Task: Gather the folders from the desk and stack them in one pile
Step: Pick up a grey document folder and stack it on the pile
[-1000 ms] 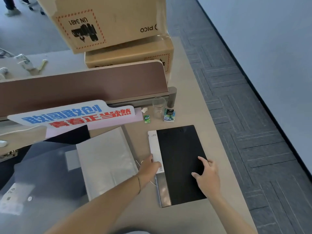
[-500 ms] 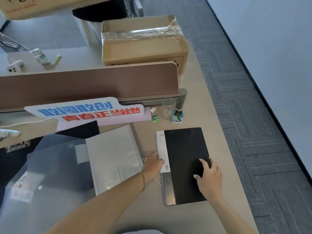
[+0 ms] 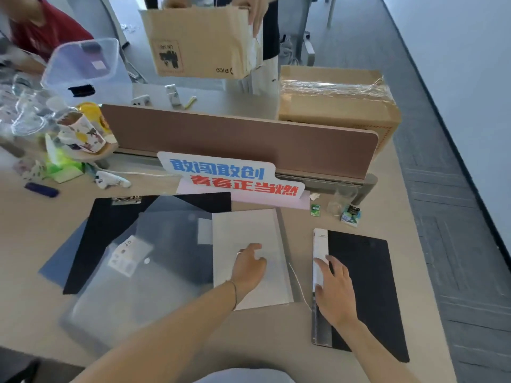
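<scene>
A black folder (image 3: 365,286) with a white and silver spine lies flat at the right of the desk (image 3: 276,335). My right hand (image 3: 333,294) rests palm down on its spine edge, fingers spread. A light grey folder (image 3: 249,233) lies in the middle, and my left hand (image 3: 249,265) lies flat on it with fingers apart. To the left, a translucent plastic folder (image 3: 143,272) overlaps a black clipboard (image 3: 102,230) and a blue sheet folder (image 3: 62,258).
A brown divider panel (image 3: 237,139) runs across the desk with a blue-and-red lettered sign (image 3: 229,176) before it. Small packets (image 3: 350,215) and a clear cup (image 3: 341,200) sit near its right end. Cardboard boxes (image 3: 337,106) and a person stand behind. Clutter fills the far left.
My left hand left the black folder's spine and moved left onto the grey folder. My right hand slid left to the black folder's spine. The view rose and swung left.
</scene>
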`<state>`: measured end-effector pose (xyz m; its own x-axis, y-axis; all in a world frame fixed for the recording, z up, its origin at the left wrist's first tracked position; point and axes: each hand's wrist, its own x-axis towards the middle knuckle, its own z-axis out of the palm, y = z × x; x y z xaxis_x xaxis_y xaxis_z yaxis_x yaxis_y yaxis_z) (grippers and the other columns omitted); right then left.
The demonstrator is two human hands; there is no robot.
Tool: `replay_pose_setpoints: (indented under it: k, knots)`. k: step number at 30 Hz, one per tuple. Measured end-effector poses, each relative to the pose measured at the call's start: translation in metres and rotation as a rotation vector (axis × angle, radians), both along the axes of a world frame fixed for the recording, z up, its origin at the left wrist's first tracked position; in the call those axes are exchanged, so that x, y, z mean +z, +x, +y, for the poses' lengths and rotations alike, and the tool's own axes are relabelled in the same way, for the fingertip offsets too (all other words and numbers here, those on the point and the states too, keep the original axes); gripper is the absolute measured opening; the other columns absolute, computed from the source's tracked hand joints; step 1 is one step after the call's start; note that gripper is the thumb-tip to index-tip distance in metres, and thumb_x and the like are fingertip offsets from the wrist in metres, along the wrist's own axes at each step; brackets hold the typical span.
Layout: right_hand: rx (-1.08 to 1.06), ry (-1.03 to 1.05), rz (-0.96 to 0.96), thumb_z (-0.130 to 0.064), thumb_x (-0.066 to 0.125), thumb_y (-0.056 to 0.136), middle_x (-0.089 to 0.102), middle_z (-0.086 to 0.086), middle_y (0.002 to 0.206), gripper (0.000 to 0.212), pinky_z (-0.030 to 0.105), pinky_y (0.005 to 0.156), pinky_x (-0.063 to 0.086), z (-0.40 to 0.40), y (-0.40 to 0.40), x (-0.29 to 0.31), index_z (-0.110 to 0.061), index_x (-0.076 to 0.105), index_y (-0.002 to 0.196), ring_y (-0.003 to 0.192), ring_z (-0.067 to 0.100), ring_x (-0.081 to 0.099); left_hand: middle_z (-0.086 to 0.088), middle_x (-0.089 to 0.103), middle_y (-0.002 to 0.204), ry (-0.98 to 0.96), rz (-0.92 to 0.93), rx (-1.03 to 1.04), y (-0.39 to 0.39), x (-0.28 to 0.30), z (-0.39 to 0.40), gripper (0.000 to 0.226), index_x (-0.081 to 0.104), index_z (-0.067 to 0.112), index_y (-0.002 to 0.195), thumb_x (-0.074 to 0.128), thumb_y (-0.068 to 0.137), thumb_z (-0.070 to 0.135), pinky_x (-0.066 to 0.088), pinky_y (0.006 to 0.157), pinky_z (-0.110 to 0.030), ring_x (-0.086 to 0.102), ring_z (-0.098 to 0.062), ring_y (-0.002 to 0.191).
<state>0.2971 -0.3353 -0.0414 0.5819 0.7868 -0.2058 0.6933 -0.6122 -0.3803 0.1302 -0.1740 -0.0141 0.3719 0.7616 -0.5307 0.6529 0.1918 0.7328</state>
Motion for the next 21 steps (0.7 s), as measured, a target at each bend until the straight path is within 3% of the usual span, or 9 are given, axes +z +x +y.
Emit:
replay_pose_setpoints:
  k: [3,7,10,14,16,21]
  knots:
    - [0.05,-0.012,0.139,-0.007,0.061,0.086,0.037,0.0,0.153,0.063,0.041,0.113,0.04,0.019,-0.021,-0.008,-0.026,0.044,0.144,0.14,0.025,0.034,-0.001,0.046,0.127,0.005,0.059,0.099,-0.051,-0.009,0.012,0.045,0.05,0.025,0.14,0.047,0.097,0.011,0.047,0.065,-0.019,0.056,-0.005,0.077]
    - [0.155,-0.082,0.211,-0.004,0.056,0.087,0.032,0.001,0.156,0.068,0.039,0.111,0.037,0.043,-0.045,-0.022,-0.024,0.037,0.149,0.142,0.024,0.03,-0.009,0.048,0.134,-0.001,0.131,0.259,-0.12,-0.023,0.031,0.05,0.059,0.021,0.132,0.05,0.085,0.01,0.058,0.083,-0.037,0.064,-0.02,0.09]
    - [0.191,-0.178,0.212,-0.011,0.054,0.089,0.016,0.003,0.164,0.069,0.038,0.116,0.032,0.06,-0.061,-0.035,-0.028,0.031,0.152,0.148,0.026,0.019,-0.012,0.047,0.132,-0.003,0.201,0.308,-0.163,-0.023,0.048,0.049,0.057,0.017,0.135,0.048,0.089,0.005,0.053,0.072,-0.03,0.062,-0.022,0.087]
    - [0.123,-0.279,0.236,-0.016,0.05,0.086,0.01,0.004,0.163,0.067,0.04,0.114,0.032,0.069,-0.075,-0.043,-0.034,0.035,0.148,0.147,0.028,0.019,-0.006,0.046,0.117,0.042,0.326,0.349,-0.213,-0.019,0.072,0.053,0.061,0.025,0.13,0.045,0.085,0.004,0.053,0.094,-0.039,0.059,-0.035,0.108]
    - [0.112,-0.291,0.202,-0.016,0.05,0.082,0.009,0.005,0.162,0.067,0.043,0.114,0.03,0.068,-0.079,-0.046,-0.038,0.037,0.145,0.147,0.03,0.015,-0.006,0.044,0.111,0.045,0.377,0.354,-0.237,-0.02,0.082,0.053,0.058,0.024,0.132,0.046,0.084,0.004,0.053,0.097,-0.046,0.059,-0.039,0.109]
    - [0.077,-0.308,0.154,-0.019,0.05,0.08,0.007,0.008,0.164,0.068,0.043,0.111,0.036,0.065,-0.083,-0.049,-0.044,0.036,0.141,0.148,0.03,0.014,-0.009,0.051,0.121,-0.058,0.332,0.396,-0.265,-0.023,0.097,0.056,0.045,0.022,0.145,0.044,0.091,0.007,0.049,0.102,-0.042,0.057,-0.033,0.108]
